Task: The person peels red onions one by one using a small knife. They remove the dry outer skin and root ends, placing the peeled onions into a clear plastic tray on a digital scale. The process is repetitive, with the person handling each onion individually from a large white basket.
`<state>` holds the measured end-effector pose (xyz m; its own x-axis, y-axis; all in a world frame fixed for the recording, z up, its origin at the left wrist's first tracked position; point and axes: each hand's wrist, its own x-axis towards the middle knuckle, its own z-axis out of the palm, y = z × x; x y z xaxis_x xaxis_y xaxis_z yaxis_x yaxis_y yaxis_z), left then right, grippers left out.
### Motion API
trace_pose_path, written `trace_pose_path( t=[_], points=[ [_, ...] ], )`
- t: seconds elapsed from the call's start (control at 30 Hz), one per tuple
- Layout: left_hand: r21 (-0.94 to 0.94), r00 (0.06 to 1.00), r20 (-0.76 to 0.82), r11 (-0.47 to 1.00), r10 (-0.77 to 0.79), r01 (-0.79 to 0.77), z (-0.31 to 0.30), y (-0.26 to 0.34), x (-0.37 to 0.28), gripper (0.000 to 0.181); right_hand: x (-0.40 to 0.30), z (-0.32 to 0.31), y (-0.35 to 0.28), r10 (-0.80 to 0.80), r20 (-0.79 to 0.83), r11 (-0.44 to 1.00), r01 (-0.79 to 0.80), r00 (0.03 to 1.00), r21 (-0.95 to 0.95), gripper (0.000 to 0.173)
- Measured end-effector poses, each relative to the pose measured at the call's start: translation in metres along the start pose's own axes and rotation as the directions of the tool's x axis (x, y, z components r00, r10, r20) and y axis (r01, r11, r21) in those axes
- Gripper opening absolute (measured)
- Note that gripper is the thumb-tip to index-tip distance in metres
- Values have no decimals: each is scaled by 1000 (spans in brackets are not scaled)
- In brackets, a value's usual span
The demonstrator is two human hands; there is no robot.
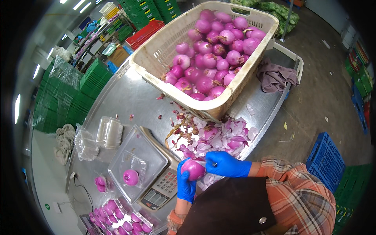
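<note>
My left hand (pixel 185 183), in a blue glove, is closed around a peeled red onion (pixel 193 169) above the near edge of the steel table. Just to the right of it, my gloved right hand (pixel 224 164) is curled, with a small shiny bit showing between its fingers; I cannot tell what it is. Beyond both hands lies a heap of onion skins (pixel 217 139). To the left stands a digital scale (pixel 160 188), its clear tray (pixel 138 158) bearing an open plastic punnet (pixel 143 167) with one red onion (pixel 131 177) in it.
A large cream plastic crate (pixel 182 100) full of red onions stands at the back of the table. Packed punnets of onions (pixel 117 218) sit at lower left, near stacked empty punnets (pixel 109 132). A cloth (pixel 276 76) hangs over the right edge; a blue crate (pixel 326 161) stands below.
</note>
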<state>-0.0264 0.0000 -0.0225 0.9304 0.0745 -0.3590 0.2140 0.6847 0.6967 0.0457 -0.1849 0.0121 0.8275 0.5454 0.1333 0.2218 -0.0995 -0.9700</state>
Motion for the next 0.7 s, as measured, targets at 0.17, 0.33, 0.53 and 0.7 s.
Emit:
trace_pose_path(
  t=[0.17, 0.33, 0.53, 0.7],
  points=[
    [-267, 995, 28, 958, -97, 101, -32, 0, -6, 81, 6, -25, 18, 127, -19, 992, -127, 992, -4, 15],
    [-619, 997, 77, 783, -21, 64, 1, 16, -3, 83, 1, -22, 68, 156, -93, 963, -172, 983, -209, 23],
    [-388, 997, 21, 919, 80, -65, 15, 5, 8, 69, 19, 2, -12, 210, 90, 977, -212, 974, 13, 47],
    [-20, 1000, 27, 1000, 7, -6, 17, 8, 2, 71, 19, 2, 0, 202, 94, 950, -218, 975, 225, 45]
  ],
)
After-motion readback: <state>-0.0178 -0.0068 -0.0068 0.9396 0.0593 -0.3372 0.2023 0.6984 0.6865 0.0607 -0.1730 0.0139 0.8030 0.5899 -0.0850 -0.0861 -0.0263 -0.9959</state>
